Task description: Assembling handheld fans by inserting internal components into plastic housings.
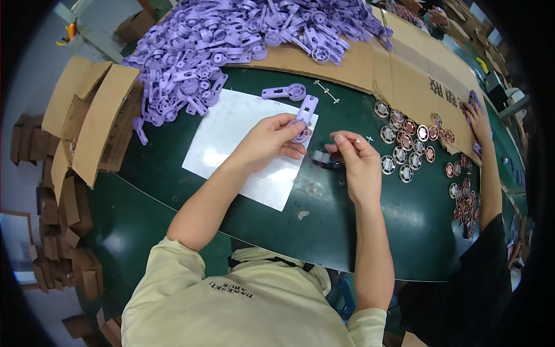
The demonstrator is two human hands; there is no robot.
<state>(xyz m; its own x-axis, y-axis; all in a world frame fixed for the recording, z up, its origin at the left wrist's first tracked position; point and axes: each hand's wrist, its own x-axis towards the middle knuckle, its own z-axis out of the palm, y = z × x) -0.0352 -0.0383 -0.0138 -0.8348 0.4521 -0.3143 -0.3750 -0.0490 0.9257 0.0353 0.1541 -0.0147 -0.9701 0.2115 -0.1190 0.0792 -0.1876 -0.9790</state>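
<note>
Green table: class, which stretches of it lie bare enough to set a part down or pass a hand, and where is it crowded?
Bare green table runs along the near edge, below the white sheet and both forearms. A smaller patch lies between the sheet and the metal axle. Crowded: the purple parts heap at the back, and the round metal discs to the right, by a co-worker's hand.

Both bare arms come up from the near edge and lean in toward each other. The left arm is bent at the elbow and slants up to the right. The left hand (269, 141) is curled, with its fingers and thumb closed in a pinch. The right arm goes almost straight up. The right hand (357, 162) has its thumb and first finger pressed together in a small pinch. The two hands are close but not touching.
</note>
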